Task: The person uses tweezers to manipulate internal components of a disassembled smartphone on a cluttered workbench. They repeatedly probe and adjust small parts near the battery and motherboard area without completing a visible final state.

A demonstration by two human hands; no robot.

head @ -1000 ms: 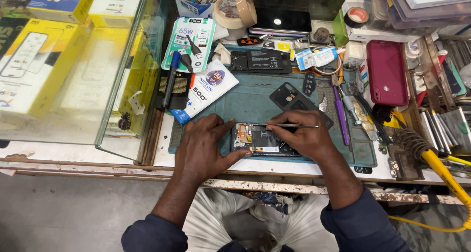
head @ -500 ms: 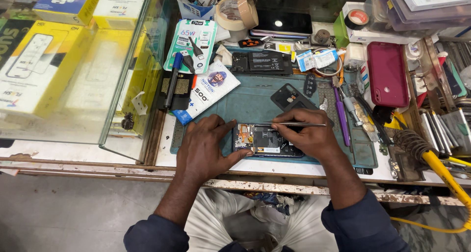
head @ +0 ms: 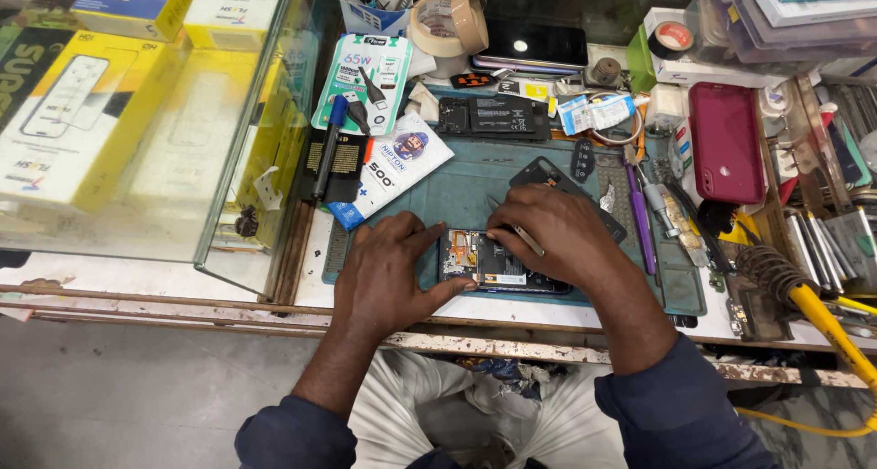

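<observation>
An opened phone (head: 498,263), its back cover off and its orange and black innards exposed, lies flat on a teal work mat (head: 475,181) near the front edge of a cluttered table (head: 585,309). The left hand (head: 388,273) rests palm-down on the mat, grasping nothing, its forefinger and thumb spread to brace the phone's left end. The right hand (head: 557,236) covers the phone's right half and is closed around a thin metal tool (head: 516,231), pinched between thumb and fingers, the tip angled down toward the phone's upper edge.

Just behind the right hand a dark phone back cover (head: 548,172) lies on the mat. Farther back sits a black battery (head: 493,117), and behind that a dark phone (head: 521,44) lies face-up beside a roll of tan tape (head: 448,21). To the left of the mat are a blue and white packet (head: 388,168) and a green carded charger cable pack (head: 365,81), with a blue-capped pen (head: 329,145) lying alongside.

To the right, a purple-handled tool (head: 639,218) lies along the mat's edge, and a magenta phone (head: 726,140) rests face-down beyond it. A yellow-handled soldering iron (head: 813,314) sits at the table's right end. At far left a glass case (head: 155,131) holds yellow boxes (head: 55,122).
</observation>
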